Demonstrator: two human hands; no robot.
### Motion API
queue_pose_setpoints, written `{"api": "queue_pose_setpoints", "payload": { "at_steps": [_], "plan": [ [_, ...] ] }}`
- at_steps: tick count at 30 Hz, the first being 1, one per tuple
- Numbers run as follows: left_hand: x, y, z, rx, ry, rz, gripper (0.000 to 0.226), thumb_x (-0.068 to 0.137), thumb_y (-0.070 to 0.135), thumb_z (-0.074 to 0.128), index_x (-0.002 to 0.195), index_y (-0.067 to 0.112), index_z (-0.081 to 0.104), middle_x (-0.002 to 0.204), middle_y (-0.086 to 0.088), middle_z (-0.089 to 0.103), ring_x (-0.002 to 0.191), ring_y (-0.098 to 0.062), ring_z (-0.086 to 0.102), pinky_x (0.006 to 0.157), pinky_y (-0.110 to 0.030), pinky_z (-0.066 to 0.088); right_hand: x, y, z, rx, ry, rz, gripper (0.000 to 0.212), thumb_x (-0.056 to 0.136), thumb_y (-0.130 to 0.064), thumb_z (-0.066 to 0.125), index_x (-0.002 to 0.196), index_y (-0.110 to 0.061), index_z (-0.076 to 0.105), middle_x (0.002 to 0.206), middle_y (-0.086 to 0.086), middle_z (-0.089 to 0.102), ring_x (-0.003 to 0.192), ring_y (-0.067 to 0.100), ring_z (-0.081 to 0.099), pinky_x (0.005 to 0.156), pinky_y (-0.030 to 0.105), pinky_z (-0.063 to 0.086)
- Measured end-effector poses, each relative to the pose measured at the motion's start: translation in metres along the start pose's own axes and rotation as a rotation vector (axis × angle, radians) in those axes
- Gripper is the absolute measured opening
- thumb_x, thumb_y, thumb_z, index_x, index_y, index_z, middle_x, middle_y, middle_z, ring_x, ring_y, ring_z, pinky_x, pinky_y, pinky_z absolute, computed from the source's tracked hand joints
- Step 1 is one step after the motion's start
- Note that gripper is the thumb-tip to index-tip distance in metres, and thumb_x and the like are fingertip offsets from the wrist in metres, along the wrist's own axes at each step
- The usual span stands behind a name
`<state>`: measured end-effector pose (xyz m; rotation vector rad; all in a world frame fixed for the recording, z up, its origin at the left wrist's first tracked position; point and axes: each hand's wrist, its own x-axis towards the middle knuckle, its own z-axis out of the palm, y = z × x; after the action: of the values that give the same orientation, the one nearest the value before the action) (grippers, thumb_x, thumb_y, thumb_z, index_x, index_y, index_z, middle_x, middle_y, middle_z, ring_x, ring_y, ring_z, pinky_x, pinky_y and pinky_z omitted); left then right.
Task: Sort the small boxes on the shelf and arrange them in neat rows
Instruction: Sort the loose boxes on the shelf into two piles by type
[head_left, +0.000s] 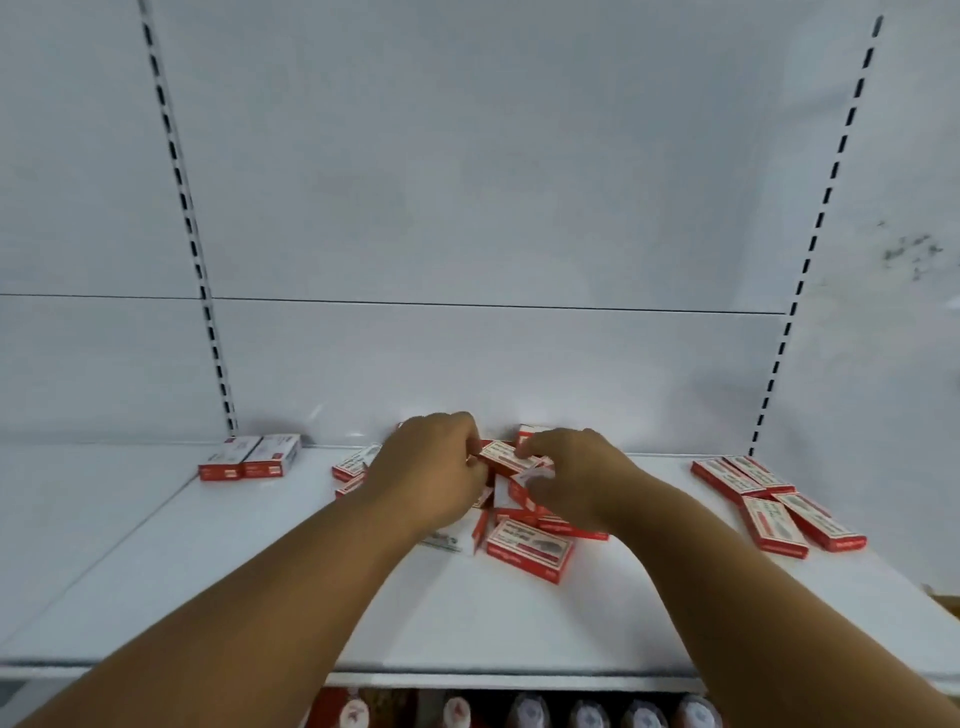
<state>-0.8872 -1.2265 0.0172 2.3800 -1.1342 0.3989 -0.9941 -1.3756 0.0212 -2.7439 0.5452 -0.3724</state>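
Note:
Small red-and-white boxes lie in a loose pile (524, 525) at the middle of the white shelf (260, 597). My left hand (431, 467) and my right hand (576, 478) both reach into the pile. Between them they hold one small box (501, 456) lifted above the heap, the left fingers pinching its left end and the right fingers its right end. One box (530, 550) lies flat at the pile's front. Two boxes (249, 457) sit side by side at the back left. Several boxes (774, 499) lie scattered at the right.
The white back panel (493, 208) rises behind the shelf, with slotted uprights at the left (208, 312) and right (795, 312). Below the shelf's front edge, tops of several bottles (587, 712) show on a lower level.

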Motion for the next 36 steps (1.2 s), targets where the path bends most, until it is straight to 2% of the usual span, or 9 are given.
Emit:
{"api": "queue_pose_setpoints", "payload": {
  "at_steps": [8,14,18,21,23,26,29,32,36],
  "plan": [
    [0.018,-0.073,-0.009,0.17,-0.27,-0.068,0.046,0.077,0.05,0.054,0.12,0.035,0.052,0.115,0.002,0.057,0.104,-0.022,0.053,0.078,-0.034,0.04,-0.001,-0.019,-0.002,-0.083,-0.042,0.242,0.042,0.081,-0.051,0.064,0.118,-0.031,0.062,0.115,-0.004,0.064,0.103,0.02,0.056,0.088,0.038,0.051],
    [0.018,-0.084,-0.006,-0.045,-0.312,-0.105,0.061,0.065,0.056,0.066,0.12,0.035,0.052,0.112,0.006,0.063,0.097,-0.016,0.058,0.076,-0.03,0.048,-0.003,-0.033,0.009,-0.204,-0.001,0.382,0.051,0.075,-0.073,0.059,0.07,-0.023,0.05,0.074,-0.005,0.055,0.066,0.009,0.052,0.055,0.027,0.04],
    [0.016,-0.085,-0.004,-0.068,-0.278,-0.055,0.062,0.058,0.068,0.073,0.11,0.034,0.063,0.103,0.011,0.057,0.102,-0.016,0.053,0.083,-0.032,0.047,-0.008,-0.038,0.013,-0.128,-0.006,0.414,0.058,0.072,-0.078,0.057,0.094,-0.024,0.056,0.077,-0.009,0.059,0.068,0.006,0.057,0.054,0.024,0.043],
    [0.01,-0.085,0.002,-0.127,-0.185,-0.007,0.037,0.07,0.058,0.074,0.095,0.032,0.068,0.1,0.009,0.055,0.097,-0.015,0.055,0.077,-0.027,0.045,-0.008,-0.042,0.013,-0.061,0.019,0.412,0.053,0.073,-0.07,0.063,0.098,-0.025,0.052,0.078,-0.01,0.061,0.065,0.006,0.06,0.052,0.025,0.047],
    [0.008,-0.083,0.003,-0.271,-0.1,-0.04,0.016,0.082,0.045,0.071,0.085,0.031,0.064,0.096,0.011,0.052,0.09,-0.01,0.057,0.067,-0.021,0.041,-0.005,-0.046,0.012,0.098,0.124,0.398,0.04,0.082,-0.058,0.064,0.098,-0.024,0.051,0.082,-0.004,0.063,0.07,0.013,0.065,0.059,0.033,0.055],
    [0.007,-0.08,-0.002,-0.561,0.019,-0.233,0.013,0.093,0.034,0.059,0.081,0.031,0.062,0.093,0.007,0.062,0.078,-0.009,0.065,0.058,-0.024,0.05,0.0,-0.055,0.016,0.727,0.23,0.433,0.016,0.095,-0.03,0.057,0.111,-0.027,0.054,0.085,0.006,0.069,0.06,0.016,0.066,0.047,0.029,0.051],
    [0.007,-0.079,-0.013,-1.218,-0.034,-0.593,0.019,0.094,0.017,0.05,0.09,0.024,0.068,0.09,-0.008,0.073,0.072,-0.023,0.074,0.061,-0.038,0.06,0.002,-0.063,0.023,1.238,0.16,0.354,0.038,0.091,-0.001,0.051,0.118,-0.027,0.058,0.096,0.015,0.072,0.068,0.027,0.065,0.059,0.036,0.05],
    [0.006,-0.084,-0.029,-1.727,-0.014,-0.842,0.026,0.087,0.001,0.047,0.096,0.007,0.071,0.09,-0.02,0.073,0.068,-0.027,0.073,0.053,-0.037,0.058,0.005,-0.071,0.028,1.361,0.132,0.261,0.048,0.085,0.011,0.058,0.116,-0.026,0.06,0.1,0.014,0.072,0.08,0.032,0.072,0.066,0.038,0.054],
    [-0.004,-0.095,-0.046,-1.876,-0.019,-0.807,0.031,0.083,-0.013,0.047,0.1,0.002,0.068,0.083,-0.02,0.074,0.08,-0.032,0.072,0.053,-0.032,0.056,0.015,-0.097,0.038,1.329,0.109,0.231,0.049,0.083,0.01,0.067,0.117,-0.024,0.059,0.1,0.012,0.074,0.087,0.034,0.073,0.076,0.048,0.059]
  ]
}}
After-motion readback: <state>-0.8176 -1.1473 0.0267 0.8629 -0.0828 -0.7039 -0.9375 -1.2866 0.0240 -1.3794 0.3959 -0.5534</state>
